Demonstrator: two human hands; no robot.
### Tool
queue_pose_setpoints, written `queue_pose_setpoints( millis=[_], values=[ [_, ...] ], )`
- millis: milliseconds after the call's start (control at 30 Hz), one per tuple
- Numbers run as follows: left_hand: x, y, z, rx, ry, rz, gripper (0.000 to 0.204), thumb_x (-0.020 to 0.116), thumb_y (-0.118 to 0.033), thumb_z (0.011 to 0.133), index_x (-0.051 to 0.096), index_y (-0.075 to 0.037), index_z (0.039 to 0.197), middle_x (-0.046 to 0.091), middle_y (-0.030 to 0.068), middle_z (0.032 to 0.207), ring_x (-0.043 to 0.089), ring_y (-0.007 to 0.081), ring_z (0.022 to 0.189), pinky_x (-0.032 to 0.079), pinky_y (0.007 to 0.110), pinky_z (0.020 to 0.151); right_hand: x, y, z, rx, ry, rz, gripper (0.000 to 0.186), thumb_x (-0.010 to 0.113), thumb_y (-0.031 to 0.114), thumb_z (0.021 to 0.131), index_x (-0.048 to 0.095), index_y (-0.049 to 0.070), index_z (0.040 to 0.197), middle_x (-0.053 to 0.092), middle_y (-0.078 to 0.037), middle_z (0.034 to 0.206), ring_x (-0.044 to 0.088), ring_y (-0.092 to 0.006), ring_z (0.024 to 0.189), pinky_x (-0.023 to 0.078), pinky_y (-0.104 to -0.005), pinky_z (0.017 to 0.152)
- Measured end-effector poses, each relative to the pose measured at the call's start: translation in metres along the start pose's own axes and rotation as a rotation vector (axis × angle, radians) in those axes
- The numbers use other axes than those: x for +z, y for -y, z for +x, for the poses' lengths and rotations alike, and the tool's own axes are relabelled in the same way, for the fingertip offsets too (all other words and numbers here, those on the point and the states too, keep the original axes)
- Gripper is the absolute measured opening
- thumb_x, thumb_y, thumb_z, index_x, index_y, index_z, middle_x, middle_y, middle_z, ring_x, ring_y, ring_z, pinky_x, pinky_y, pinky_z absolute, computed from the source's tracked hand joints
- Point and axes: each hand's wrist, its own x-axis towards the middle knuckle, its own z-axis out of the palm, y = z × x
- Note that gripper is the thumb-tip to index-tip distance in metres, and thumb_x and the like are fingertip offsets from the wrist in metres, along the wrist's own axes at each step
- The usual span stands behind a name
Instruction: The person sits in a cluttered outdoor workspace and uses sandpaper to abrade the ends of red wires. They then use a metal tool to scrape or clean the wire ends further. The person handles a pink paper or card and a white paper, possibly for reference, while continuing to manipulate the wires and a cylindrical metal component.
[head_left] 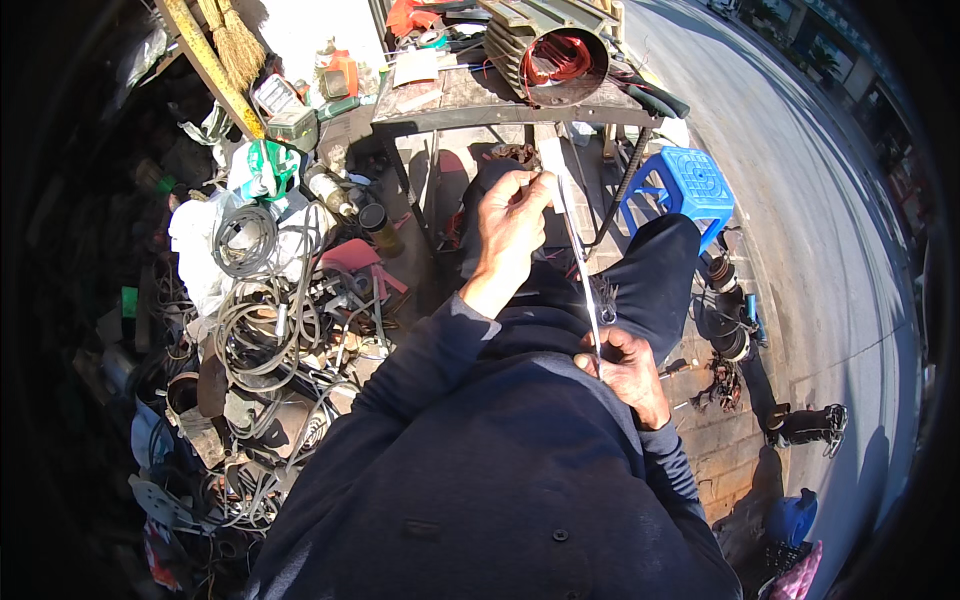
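Note:
A long, thin white strip (583,262) runs slantwise over my lap, its upper end wider and its lower end narrow and bright in the sun. Near that upper end, the thumb and fingers of my left hand (510,232) pinch it. My right hand (634,378) grips the lower end close to my waist, with the fingers curled round it. I cannot tell from here what the strip is made of. Beyond my knees, a finned motor housing (507,52) with red wire windings (558,60) inside lies on a metal-framed worktable (420,122).
A blue plastic stool (690,185) stands right of the table, beside the road (800,200). Coiled cables (265,330), scrap parts and a white bag (200,250) heap up on my left. A straw broom (238,45) leans at the far left. Motor parts (725,310) lie at right.

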Motion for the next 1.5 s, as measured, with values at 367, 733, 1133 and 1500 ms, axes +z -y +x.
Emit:
queue_pose_setpoints(
  millis=[367,733,1133,1500],
  values=[
    [0.0,-0.004,-0.005,0.003,0.058,0.045,0.009,0.071,-0.016,0.101,0.068,-0.007,0.101,0.064,-0.005,0.08,0.035,-0.0034,0.048,0.023,0.017,0.041,0.002,0.0,0.004,-0.017,-0.04,-0.043,0.031,0.09,0.011,0.082,0.071,0.002,0.104,0.069,0.0,0.093,0.059,-0.0074,0.084,0.052,-0.0258,0.078],
    [0.0,0.001,-0.004,-0.034,0.051,0.062,0.011,0.07,-0.017,0.102,0.066,-0.007,0.103,0.059,-0.0069,0.078,0.034,-0.0029,0.049,0.023,0.018,0.042,0.005,-0.002,0.005,-0.059,-0.049,-0.049,0.03,0.089,0.01,0.083,0.07,0.002,0.105,0.069,0.002,0.089,0.059,-0.0062,0.081,0.052,-0.0252,0.076],
    [0.001,-0.003,0.001,-0.028,0.034,0.064,0.009,0.068,-0.016,0.103,0.066,-0.007,0.101,0.057,-0.0076,0.076,0.035,-0.002,0.049,0.023,0.019,0.042,0.009,-0.012,0.004,-0.012,-0.057,0.063,0.027,0.089,0.011,0.082,0.071,0.003,0.102,0.068,0.002,0.087,0.058,-0.0052,0.08,0.051,-0.0247,0.074],
    [0.002,-0.001,-0.005,-0.038,0.048,0.098,0.008,0.068,-0.016,0.103,0.065,-0.008,0.101,0.055,-0.0091,0.076,0.035,-0.0029,0.05,0.023,0.018,0.043,0.01,-0.015,0.007,-0.047,-0.08,0.022,0.028,0.089,0.01,0.083,0.071,0.002,0.102,0.068,0.002,0.087,0.058,-0.0055,0.079,0.051,-0.0244,0.073]
  ],
)
